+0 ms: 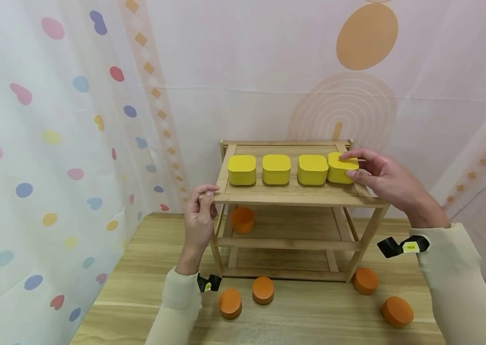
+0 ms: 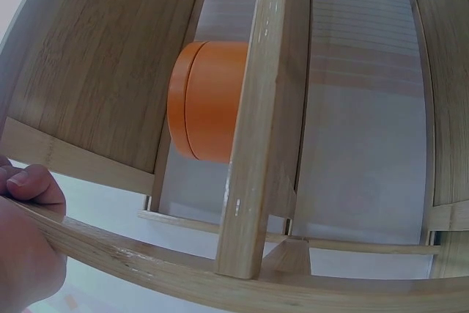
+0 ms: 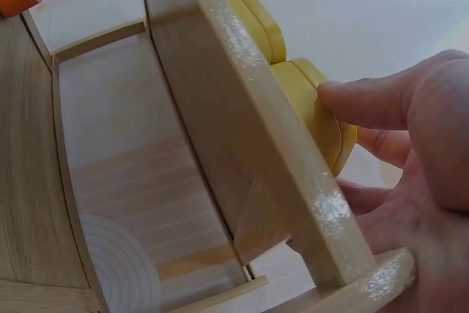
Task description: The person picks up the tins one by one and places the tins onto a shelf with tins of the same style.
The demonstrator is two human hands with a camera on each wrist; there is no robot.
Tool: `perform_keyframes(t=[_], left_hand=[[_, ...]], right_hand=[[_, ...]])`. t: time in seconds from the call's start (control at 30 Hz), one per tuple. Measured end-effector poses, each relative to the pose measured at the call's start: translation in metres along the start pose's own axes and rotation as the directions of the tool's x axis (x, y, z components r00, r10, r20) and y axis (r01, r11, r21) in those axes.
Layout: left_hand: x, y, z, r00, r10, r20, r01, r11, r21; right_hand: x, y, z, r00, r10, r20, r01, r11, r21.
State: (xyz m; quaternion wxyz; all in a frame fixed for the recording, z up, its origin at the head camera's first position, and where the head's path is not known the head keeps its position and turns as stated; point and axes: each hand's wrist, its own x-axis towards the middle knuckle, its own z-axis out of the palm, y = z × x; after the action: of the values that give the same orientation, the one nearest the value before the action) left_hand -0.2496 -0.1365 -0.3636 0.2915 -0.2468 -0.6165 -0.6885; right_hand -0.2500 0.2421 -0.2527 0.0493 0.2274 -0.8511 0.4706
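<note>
Several yellow lidded boxes with rounded corners stand in a row on the top board of a wooden rack. My right hand holds the rightmost yellow box between thumb and fingers; it sits close beside its neighbour. In the right wrist view the thumb lies against the side of this box. My left hand grips the rack's front left corner, its fingers curled at the wooden edge. On the tier below, near that hand, lies a round orange tin, also seen in the left wrist view.
Two round orange tins, a left one and one beside it, stand before the rack. Two more orange tins are at the right on the wooden table. A patterned curtain hangs behind.
</note>
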Motion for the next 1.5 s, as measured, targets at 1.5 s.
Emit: perform_keyframes(t=[1.5], left_hand=[[0.0013,-0.0024,-0.0012,1.000,0.004,-0.012,-0.004,1.000,-0.007]], right_hand=[[0.0026,0.0008,0.0003,0.996,0.036,0.083,-0.039,0.999,0.024]])
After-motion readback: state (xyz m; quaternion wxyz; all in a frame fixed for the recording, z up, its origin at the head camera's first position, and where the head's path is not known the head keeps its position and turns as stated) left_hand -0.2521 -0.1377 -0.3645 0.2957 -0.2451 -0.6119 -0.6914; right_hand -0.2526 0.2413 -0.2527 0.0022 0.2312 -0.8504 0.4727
